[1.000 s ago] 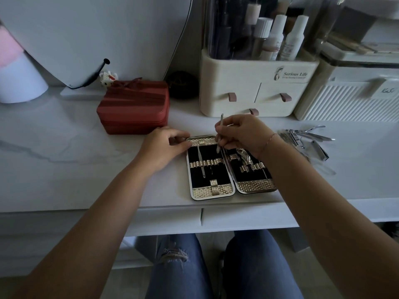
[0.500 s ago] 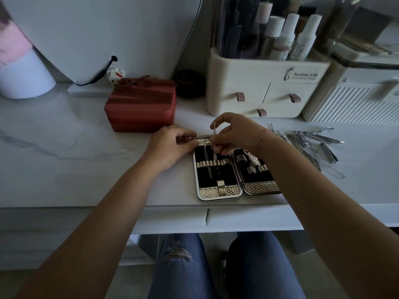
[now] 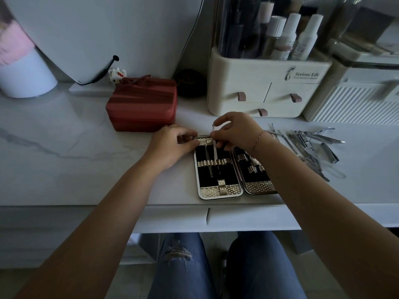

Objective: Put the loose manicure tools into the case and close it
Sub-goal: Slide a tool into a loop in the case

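— Right grip [image 3: 235, 131]?
— Closed in a pinch on a thin flat metal tool [image 3: 214, 147]; top end poking out above the fingers.
— Lie of that tool?
— Long axis running away from the body, nearly in line with the long side of the case [image 3: 220, 192]; far end lifted, near end pointing down at the row of gold loops [image 3: 212, 163] across the left half; cannot tell whether the tip is through a loop.
— Left grip [image 3: 172, 145]?
— Curled on the far left corner of the case, fingertips pinching the rim there.
— Whereabouts of the case?
— Open and flat at the near edge of the tabletop [image 3: 64, 158], two halves side by side, long sides pointing away from the body.
— Anything seated in it?
— One slim probe [image 3: 208, 160] under the loops, just left of the pinched tool, roughly parallel to it.
— Loose tools [image 3: 311, 147]?
— Heaped on the tabletop right of the case, apart from both grips; mostly slanting.
— Behind?
— Red box [image 3: 142, 104] beyond the left grip; cream organiser [image 3: 259, 87] beyond the right.
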A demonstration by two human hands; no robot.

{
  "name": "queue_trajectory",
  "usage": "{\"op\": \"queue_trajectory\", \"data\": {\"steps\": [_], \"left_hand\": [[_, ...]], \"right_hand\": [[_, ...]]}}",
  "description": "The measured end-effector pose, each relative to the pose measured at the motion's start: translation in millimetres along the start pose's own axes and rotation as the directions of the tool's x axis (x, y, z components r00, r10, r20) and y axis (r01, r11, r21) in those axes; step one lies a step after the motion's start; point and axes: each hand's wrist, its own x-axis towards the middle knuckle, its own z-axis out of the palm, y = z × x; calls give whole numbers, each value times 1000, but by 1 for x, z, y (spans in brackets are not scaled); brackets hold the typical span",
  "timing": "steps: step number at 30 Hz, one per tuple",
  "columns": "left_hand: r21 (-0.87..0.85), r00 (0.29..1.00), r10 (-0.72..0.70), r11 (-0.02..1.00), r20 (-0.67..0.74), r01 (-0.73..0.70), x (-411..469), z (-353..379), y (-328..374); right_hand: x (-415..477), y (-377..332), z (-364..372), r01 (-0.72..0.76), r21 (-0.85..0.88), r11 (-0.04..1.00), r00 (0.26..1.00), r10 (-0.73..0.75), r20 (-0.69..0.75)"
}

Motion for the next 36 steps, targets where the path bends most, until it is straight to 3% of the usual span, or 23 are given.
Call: {"op": "queue_trajectory", "data": {"steps": [5,15,23,30,36], "left_hand": [[1,1000,-3,1000,4,3,0,0,1],[4,1000,-5,1000,4,5,-1,-1,2],[4,1000,-8,1000,4,8,-1,-1,2],[11,1000,-15,1000,6,15,-1,0,3],[-8,1000,-24,1000,14,24,-2,-1,4]], "right_hand": [[0,-2,2,-18,11,1000,999,18,-34],[1,-4,-1,-44,33,999,995,41,86],[-4,-3,-3,-54,-14,998,996,55,75],[-4,-7,-6,-76,-217,973,997,74,-17],[6,-19,3,-36,-565,824,995,-26,-100]]}}
